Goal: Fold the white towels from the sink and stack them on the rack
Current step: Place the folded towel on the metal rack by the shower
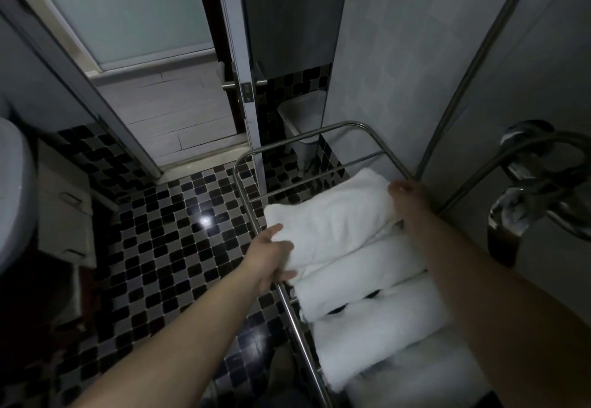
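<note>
On one rack (pixel 289 148), three towels (pixel 361 275); left hand (pixel 271 255), right hand (pixel 407 201) hold top towel (pixel 332 225).

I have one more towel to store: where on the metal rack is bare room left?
The free patch is the far end of the chrome tube rack: bare bars between its curved far rail and the farthest folded white towel, which the left hand grips and the right hand touches. Nearer, the other white towels fill it side to side.
</note>
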A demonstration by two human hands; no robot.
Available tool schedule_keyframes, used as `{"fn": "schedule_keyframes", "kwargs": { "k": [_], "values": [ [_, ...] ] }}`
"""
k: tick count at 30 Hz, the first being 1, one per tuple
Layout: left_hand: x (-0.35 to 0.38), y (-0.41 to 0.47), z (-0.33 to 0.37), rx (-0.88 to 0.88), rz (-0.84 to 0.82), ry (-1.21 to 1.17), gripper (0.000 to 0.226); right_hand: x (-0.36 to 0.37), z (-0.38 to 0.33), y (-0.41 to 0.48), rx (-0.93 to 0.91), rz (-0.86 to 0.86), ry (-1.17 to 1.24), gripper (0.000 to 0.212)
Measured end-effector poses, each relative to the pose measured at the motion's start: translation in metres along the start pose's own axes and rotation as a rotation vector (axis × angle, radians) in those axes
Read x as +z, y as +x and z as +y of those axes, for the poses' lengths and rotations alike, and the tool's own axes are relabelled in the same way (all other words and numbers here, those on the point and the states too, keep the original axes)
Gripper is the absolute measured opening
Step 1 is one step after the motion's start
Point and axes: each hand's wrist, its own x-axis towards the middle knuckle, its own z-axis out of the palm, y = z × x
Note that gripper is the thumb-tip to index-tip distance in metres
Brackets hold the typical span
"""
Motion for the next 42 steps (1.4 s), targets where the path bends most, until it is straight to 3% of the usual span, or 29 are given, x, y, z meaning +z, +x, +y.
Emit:
{"fn": "schedule_keyframes", "kwargs": {
  "k": [6,13,18,21,26,29,36,40,42],
  "values": [
    [0.002,0.007,0.000,0.027,0.031,0.016,0.054,-0.001,0.015,0.003,0.153,-0.155,0.106,0.036],
    [-0.002,0.009,-0.004,0.280,-0.001,-0.087,0.050,0.005,0.014,0.009,-0.004,-0.061,0.303,0.038],
    [0.012,0.011,-0.019,0.157,-0.043,0.065,0.050,0.003,0.039,0.019,0.124,0.048,0.196,0.036],
    [0.013,0.015,-0.022,0.132,0.052,0.075,0.046,0.007,0.029,0.020,0.179,0.018,0.087,0.032],
    [0.002,0.020,-0.011,0.142,0.146,-0.060,0.041,0.015,0.015,0.019,-0.019,-0.012,0.054,0.026],
    [-0.003,0.026,0.003,0.154,0.136,-0.022,0.047,0.017,0.021,0.021,-0.019,0.015,0.059,0.027],
    [0.004,0.031,0.005,0.283,0.304,0.374,0.044,0.017,0.016,0.030,0.007,0.110,0.159,0.026],
    [0.007,0.035,0.009,0.176,0.275,0.081,0.036,0.011,0.016,0.033,0.012,0.166,0.215,0.022],
    [0.007,0.036,0.010,0.147,0.310,0.086,0.037,0.009,0.018,0.033,-0.025,0.149,0.152,0.016]
  ]
}}
